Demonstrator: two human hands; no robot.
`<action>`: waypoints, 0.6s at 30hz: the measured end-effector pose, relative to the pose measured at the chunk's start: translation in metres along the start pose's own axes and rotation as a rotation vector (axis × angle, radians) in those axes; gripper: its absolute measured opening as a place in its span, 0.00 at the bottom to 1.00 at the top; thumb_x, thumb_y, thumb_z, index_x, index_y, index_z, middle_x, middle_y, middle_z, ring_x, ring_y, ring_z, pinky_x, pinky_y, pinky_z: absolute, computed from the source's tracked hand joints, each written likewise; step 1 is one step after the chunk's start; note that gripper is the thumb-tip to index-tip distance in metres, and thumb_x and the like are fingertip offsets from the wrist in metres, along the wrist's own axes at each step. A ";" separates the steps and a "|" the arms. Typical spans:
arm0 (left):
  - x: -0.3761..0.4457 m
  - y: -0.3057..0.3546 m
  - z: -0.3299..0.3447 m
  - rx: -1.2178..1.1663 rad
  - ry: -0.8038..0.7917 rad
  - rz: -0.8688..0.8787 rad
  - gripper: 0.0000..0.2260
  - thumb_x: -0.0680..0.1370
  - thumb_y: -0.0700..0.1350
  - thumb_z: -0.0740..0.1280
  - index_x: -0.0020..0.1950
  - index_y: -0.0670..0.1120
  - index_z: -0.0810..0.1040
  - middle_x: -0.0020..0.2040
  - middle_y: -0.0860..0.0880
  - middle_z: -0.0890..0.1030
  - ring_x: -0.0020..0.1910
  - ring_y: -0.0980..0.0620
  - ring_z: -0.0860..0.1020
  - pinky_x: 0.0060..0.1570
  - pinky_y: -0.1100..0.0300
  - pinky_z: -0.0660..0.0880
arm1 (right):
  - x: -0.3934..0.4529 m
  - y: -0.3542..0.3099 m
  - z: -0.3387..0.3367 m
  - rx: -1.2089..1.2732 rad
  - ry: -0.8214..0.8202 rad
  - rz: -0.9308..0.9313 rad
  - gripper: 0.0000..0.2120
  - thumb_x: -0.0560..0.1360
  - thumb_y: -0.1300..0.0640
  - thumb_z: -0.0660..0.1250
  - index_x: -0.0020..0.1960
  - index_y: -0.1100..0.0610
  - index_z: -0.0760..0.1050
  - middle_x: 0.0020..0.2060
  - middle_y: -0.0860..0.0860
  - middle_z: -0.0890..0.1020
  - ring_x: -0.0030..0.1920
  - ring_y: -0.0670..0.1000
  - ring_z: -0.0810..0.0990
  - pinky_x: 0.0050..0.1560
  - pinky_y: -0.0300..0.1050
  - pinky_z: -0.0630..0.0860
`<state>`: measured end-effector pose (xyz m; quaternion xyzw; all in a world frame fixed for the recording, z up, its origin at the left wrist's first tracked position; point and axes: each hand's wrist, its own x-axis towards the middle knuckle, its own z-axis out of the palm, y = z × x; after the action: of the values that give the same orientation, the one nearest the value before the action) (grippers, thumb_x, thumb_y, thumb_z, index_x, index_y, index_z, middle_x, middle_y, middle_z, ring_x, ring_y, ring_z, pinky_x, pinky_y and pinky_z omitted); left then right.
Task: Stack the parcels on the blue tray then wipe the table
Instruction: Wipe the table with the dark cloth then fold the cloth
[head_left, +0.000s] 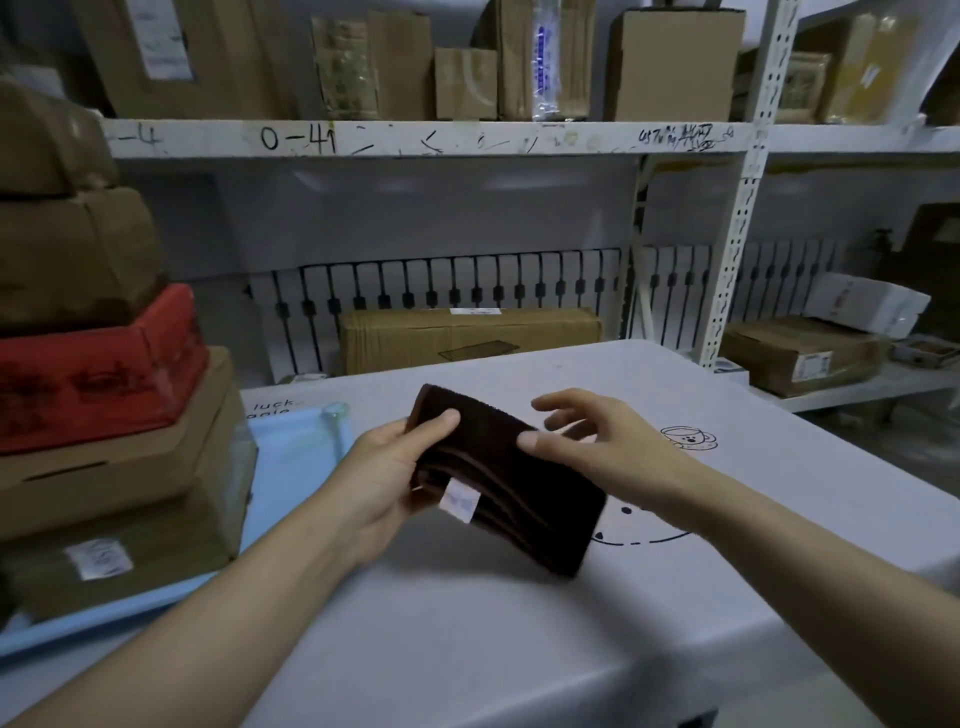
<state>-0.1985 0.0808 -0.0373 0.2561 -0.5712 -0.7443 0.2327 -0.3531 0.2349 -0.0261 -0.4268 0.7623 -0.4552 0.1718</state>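
Observation:
A folded dark brown cloth (524, 493) with a small white label hangs just above the grey table (467, 634). My left hand (395, 478) grips its left end, thumb on top. My right hand (608, 447) hovers at the cloth's upper right edge, fingers spread, thumb touching the fabric. On the left, a blue tray (291, 467) carries a tall stack of parcels (104, 415): brown cardboard boxes at the bottom, a red box (98, 374) in the middle, taped brown parcels on top.
White metal shelving (415, 137) runs behind the table, holding cardboard boxes above and a long box (467, 338) low down. More boxes sit on a low shelf at right (810, 353). The table has printed drawings near my right wrist.

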 end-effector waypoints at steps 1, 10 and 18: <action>-0.002 0.002 0.002 0.012 -0.008 0.007 0.13 0.77 0.46 0.70 0.57 0.40 0.82 0.52 0.39 0.85 0.45 0.46 0.83 0.42 0.57 0.80 | -0.002 -0.001 0.008 -0.006 -0.031 -0.045 0.25 0.70 0.40 0.75 0.64 0.43 0.76 0.56 0.44 0.79 0.56 0.44 0.79 0.55 0.41 0.77; -0.013 0.012 0.006 -0.134 -0.061 0.085 0.22 0.69 0.46 0.74 0.61 0.40 0.78 0.53 0.42 0.85 0.49 0.47 0.84 0.50 0.54 0.82 | 0.002 -0.015 0.037 0.105 -0.078 -0.149 0.07 0.80 0.59 0.67 0.52 0.59 0.83 0.46 0.60 0.86 0.46 0.60 0.85 0.47 0.55 0.82; -0.017 0.006 0.017 0.156 0.047 0.224 0.04 0.77 0.40 0.71 0.47 0.40 0.80 0.47 0.41 0.85 0.43 0.50 0.85 0.43 0.59 0.82 | -0.002 -0.021 0.030 0.252 -0.078 -0.048 0.16 0.85 0.55 0.57 0.53 0.62 0.81 0.40 0.54 0.85 0.40 0.50 0.82 0.39 0.42 0.78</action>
<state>-0.1959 0.1028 -0.0254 0.2255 -0.6466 -0.6608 0.3071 -0.3215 0.2153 -0.0244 -0.4374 0.6813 -0.5345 0.2425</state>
